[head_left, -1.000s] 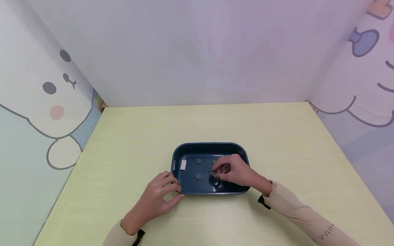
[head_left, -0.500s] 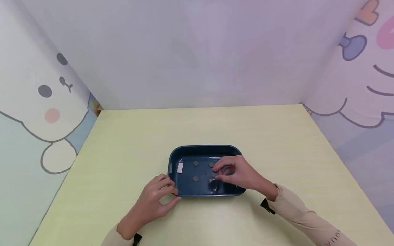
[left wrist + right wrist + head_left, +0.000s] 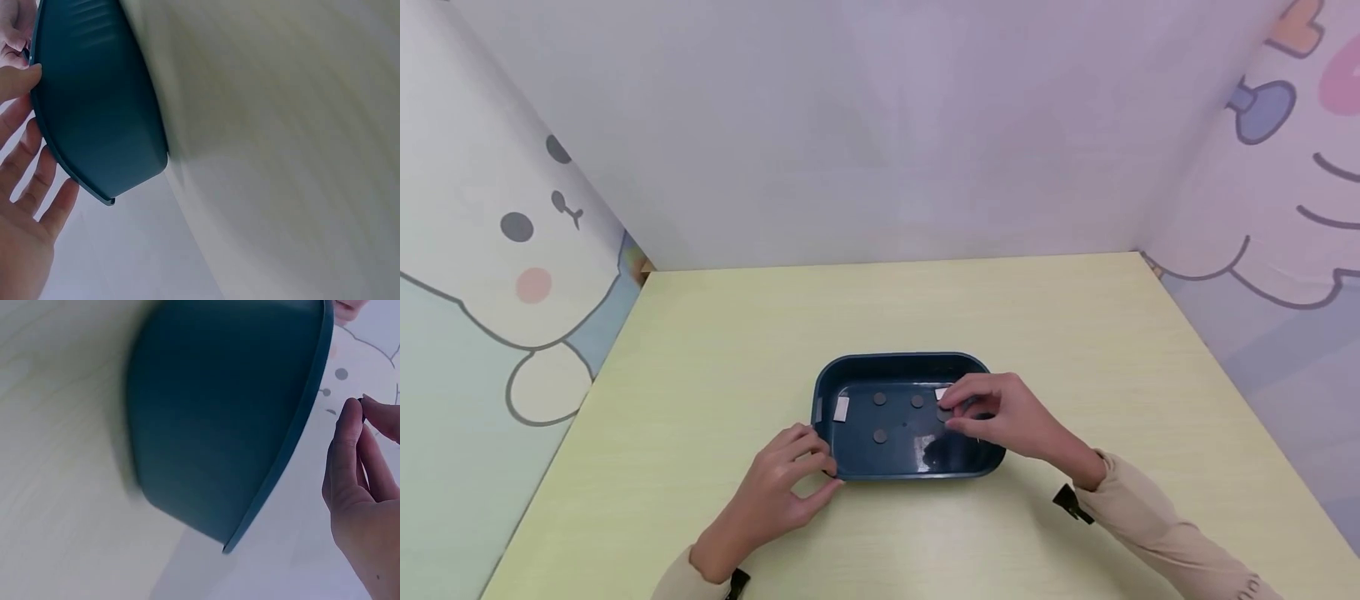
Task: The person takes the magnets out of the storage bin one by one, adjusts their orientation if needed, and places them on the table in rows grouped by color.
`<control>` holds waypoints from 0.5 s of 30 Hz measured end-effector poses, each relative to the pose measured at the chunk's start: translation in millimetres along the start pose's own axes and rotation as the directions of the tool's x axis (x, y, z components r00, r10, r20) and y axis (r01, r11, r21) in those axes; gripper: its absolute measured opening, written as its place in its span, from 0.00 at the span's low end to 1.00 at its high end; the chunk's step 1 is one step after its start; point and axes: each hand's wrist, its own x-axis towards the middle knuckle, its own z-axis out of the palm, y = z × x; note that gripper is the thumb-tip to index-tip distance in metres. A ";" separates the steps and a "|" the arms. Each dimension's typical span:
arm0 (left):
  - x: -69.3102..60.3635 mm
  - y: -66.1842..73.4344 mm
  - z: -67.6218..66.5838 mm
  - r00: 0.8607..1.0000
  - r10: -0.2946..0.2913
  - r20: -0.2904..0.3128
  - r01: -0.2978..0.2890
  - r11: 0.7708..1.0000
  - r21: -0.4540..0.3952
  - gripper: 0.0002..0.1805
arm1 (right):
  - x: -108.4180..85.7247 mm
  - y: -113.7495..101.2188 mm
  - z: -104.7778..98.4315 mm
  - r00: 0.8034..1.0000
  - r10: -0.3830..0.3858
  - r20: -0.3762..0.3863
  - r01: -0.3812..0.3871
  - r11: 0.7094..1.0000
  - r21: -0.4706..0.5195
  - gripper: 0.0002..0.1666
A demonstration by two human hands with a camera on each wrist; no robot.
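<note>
A dark blue plastic basin [image 3: 906, 477] stands on the table in the head view. My left hand [image 3: 787, 482] holds its front left corner, fingers on the left rim and thumb at the front rim. In the left wrist view the thumb [image 3: 24, 81] and fingertips lie along the rim. My right hand [image 3: 1011, 414] is over the basin's right half, pinching a small dark grey disc [image 3: 943, 415] between thumb and forefinger. The right wrist view shows that disc [image 3: 361, 406] edge-on, above the rim. Several similar discs, such as a front left disc [image 3: 880, 436], lie on the basin floor.
A white rectangular patch [image 3: 842, 409] is on the basin's left side. Another white patch [image 3: 941, 393] is partly hidden behind my right fingers. Pale wooden table [image 3: 760, 333] surrounds the basin; a plain back wall [image 3: 880, 142] and cartoon-printed side panels enclose it.
My right hand has moved to the right with the pinched disc, baring a disc at the back and the right white patch. My left hand stays on the corner. The view has shifted slightly.
</note>
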 end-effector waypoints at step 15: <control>0.9 2.1 -0.9 1.000 -0.009 0.011 0.009 1.000 0.004 0.10 | -9.0 0.4 -19.3 0.997 -0.041 -0.064 0.040 0.999 -0.017 0.12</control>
